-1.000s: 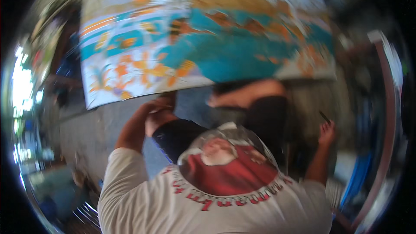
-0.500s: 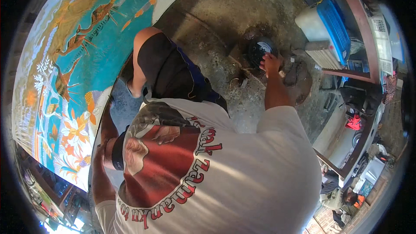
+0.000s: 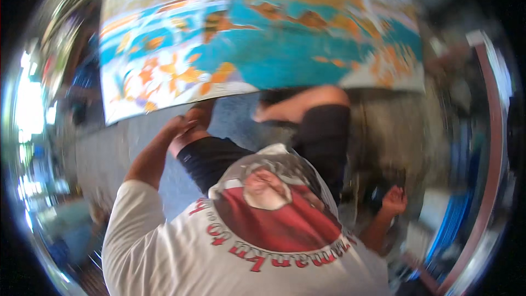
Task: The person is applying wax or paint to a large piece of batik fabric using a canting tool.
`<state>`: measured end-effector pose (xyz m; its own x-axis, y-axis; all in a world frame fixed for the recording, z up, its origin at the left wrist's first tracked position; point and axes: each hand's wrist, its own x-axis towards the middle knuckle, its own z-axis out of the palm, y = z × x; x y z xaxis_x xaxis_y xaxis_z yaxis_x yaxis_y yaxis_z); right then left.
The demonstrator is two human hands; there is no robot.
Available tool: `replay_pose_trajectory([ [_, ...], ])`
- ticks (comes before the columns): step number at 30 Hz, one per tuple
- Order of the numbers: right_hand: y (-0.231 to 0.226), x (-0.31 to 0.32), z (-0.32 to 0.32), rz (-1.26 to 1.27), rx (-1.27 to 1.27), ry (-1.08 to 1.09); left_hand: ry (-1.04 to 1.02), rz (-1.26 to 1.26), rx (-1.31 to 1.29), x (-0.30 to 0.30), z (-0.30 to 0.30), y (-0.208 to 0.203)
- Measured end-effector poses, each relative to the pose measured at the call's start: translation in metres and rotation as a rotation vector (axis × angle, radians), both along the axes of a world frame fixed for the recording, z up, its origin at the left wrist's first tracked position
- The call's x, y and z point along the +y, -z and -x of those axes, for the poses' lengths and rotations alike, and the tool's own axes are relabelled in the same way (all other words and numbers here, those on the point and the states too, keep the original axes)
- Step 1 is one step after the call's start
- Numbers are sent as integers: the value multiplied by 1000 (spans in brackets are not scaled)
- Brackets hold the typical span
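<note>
A large painted canvas (image 3: 274, 71) with birds, orange leaves and a turquoise field stretches in front of me. My left hand (image 3: 183, 126) lies on my bent left leg, its fingers resting along the skin near the knee. Off to my right, low over the floor, is my right hand (image 3: 394, 203), its fingers curled together. Blur and the hand's angle hide what is between them, if anything. Beside that hand, on its left, a round black object (image 3: 377, 194) shows as a dark smear. Neither hand touches the canvas.
My bare right knee (image 3: 331, 96) is close to the canvas's lower edge. A white box with a blue lid (image 3: 449, 222) stands right of my right hand. Farther right runs a reddish-brown beam (image 3: 490, 131). Grey concrete floor (image 3: 115, 153) lies to the left.
My view has swung left, bringing the canvas across the front and blurring the picture. My right hand has come away from the black object. The left hand stays at my left leg.
</note>
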<state>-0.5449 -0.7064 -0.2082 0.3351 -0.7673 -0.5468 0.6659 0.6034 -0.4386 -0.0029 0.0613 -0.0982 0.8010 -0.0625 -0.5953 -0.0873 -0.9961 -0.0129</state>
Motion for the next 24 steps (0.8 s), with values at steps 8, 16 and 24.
replay_pose_trajectory([
  [8,-216,50,-356,498,-322,-537,-77,381,-110,13,38,8],
  [16,-265,290,-693,612,-328,-1143,-121,482,-648,6,78,-16],
  [24,-218,494,-884,1109,-133,-1298,-258,664,-634,28,49,-14],
])
